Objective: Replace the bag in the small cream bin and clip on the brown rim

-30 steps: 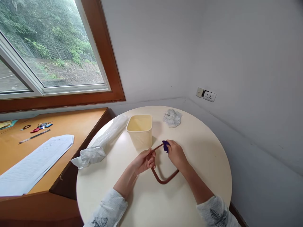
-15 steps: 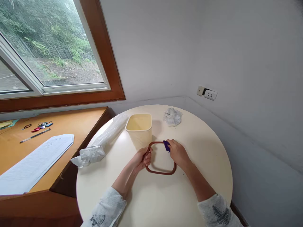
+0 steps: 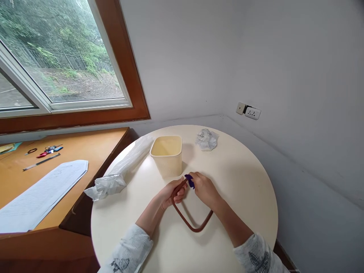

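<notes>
A brown rounded-square ring frame (image 3: 195,229), like a bin rim, is held tilted over the table with one corner pointing toward me. My left hand (image 3: 173,192) is closed around its left side. My right hand (image 3: 205,189) pinches a small dark purple cloth (image 3: 190,181) against the frame's far part, close to the left fingers. Part of the frame's right side is hidden behind the right hand. Just beyond the hands a cream ribbed plastic bin (image 3: 168,163) stands upright, its top uncovered.
On the round white table (image 3: 182,250) lie a long clear plastic bag roll (image 3: 127,161) to the left and a crumpled plastic bag (image 3: 207,139) at the back. A wooden desk (image 3: 93,144) on the left bears papers (image 3: 48,193), a pen (image 3: 41,162) and keys (image 3: 51,149).
The frame has turned, so a corner now points toward me. My right hand with the purple cloth has moved left along it, nearer my left hand.
</notes>
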{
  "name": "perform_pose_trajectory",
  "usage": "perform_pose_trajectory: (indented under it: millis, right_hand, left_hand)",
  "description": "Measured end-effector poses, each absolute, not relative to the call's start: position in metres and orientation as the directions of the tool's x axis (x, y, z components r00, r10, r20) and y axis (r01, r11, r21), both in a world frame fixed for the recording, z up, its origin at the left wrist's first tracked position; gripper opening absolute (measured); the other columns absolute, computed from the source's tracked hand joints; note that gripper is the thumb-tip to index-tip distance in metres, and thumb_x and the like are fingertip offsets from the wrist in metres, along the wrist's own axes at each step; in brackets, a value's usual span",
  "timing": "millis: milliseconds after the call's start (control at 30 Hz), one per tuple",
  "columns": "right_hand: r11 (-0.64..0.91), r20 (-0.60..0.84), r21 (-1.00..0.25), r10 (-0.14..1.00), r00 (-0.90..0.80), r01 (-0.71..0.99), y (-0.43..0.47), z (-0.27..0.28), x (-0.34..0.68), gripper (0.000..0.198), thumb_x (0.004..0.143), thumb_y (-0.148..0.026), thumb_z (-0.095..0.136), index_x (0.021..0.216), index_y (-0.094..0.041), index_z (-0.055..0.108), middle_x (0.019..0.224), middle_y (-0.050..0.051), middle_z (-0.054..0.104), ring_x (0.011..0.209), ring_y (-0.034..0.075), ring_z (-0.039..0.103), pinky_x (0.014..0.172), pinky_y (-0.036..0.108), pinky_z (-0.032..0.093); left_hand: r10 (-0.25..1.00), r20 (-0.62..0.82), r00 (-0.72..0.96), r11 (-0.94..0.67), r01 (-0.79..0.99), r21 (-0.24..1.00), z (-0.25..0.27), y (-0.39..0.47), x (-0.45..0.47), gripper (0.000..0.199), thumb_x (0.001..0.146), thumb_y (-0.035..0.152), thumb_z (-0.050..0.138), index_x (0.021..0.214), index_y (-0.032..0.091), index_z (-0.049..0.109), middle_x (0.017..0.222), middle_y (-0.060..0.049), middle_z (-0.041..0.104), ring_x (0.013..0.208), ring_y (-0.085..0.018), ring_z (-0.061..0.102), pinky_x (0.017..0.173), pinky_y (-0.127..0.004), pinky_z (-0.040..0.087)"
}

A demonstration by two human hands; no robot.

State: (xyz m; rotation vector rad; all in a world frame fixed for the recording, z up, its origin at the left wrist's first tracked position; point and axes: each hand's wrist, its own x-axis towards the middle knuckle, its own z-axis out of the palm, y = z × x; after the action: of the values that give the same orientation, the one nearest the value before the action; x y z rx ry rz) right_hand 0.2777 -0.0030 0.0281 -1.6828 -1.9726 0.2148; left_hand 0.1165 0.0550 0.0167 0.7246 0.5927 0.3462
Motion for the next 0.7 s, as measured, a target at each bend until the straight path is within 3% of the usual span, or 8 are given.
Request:
perform_pose_trajectory:
  millis: [67,167,267,467,700]
  right_hand:
    - [0.119,0.312,-0.498,0.949,0.049,0.859,0.0,0.026,0.286,0.027,0.082,-0.004,0.036,0.097,-0.018,0.054,0.084,0.005,0.06,0.075,0.015,0.056,0.064,0.023,0.037]
    - [0.005,0.313,-0.555,0.928,0.203,0.832,0.005,0.022,0.299,0.024,0.085,-0.009,0.035,0.097,-0.016,0.055,0.084,0.007,0.061,0.079,0.017,0.057,0.066,0.024,0.038]
    - [-0.026,0.309,-0.574,0.919,0.246,0.818,0.007,0.019,0.307,0.023,0.085,-0.01,0.035,0.094,-0.016,0.056,0.082,0.007,0.061,0.078,0.017,0.057,0.066,0.024,0.038]
    - [0.108,0.286,-0.545,0.956,0.063,0.831,0.004,0.018,0.305,0.023,0.084,-0.007,0.035,0.091,-0.017,0.055,0.078,0.004,0.059,0.068,0.014,0.054,0.06,0.023,0.037]
    - [0.307,0.338,-0.539,0.932,-0.133,0.784,-0.001,0.022,0.288,0.025,0.084,-0.005,0.036,0.096,-0.018,0.053,0.082,0.004,0.058,0.076,0.014,0.053,0.068,0.025,0.041]
  left_hand:
    - [0.535,-0.354,0.767,0.7,-0.168,0.694,0.019,0.056,0.117,0.036,0.081,0.045,0.052,0.07,0.011,0.055,0.043,0.005,0.041,0.032,-0.004,0.034,0.035,-0.017,0.029]
    - [0.581,-0.277,0.765,0.69,-0.284,0.665,0.022,0.054,0.118,0.03,0.078,0.041,0.058,0.074,0.011,0.056,0.057,0.002,0.05,0.051,-0.008,0.052,0.058,-0.023,0.045]
    - [0.587,-0.179,0.79,0.659,-0.337,0.672,0.023,0.052,0.118,0.022,0.079,0.032,0.06,0.081,0.011,0.057,0.069,-0.003,0.056,0.064,-0.014,0.058,0.069,-0.031,0.046]
    - [0.604,-0.194,0.773,0.628,-0.312,0.713,0.024,0.055,0.111,0.02,0.077,0.029,0.063,0.077,0.01,0.056,0.064,-0.001,0.053,0.053,-0.009,0.053,0.053,-0.022,0.043]
    - [0.593,-0.26,0.762,0.672,-0.29,0.681,0.021,0.06,0.108,0.022,0.073,0.027,0.067,0.07,0.01,0.055,0.054,0.003,0.044,0.045,-0.004,0.041,0.04,-0.015,0.031]
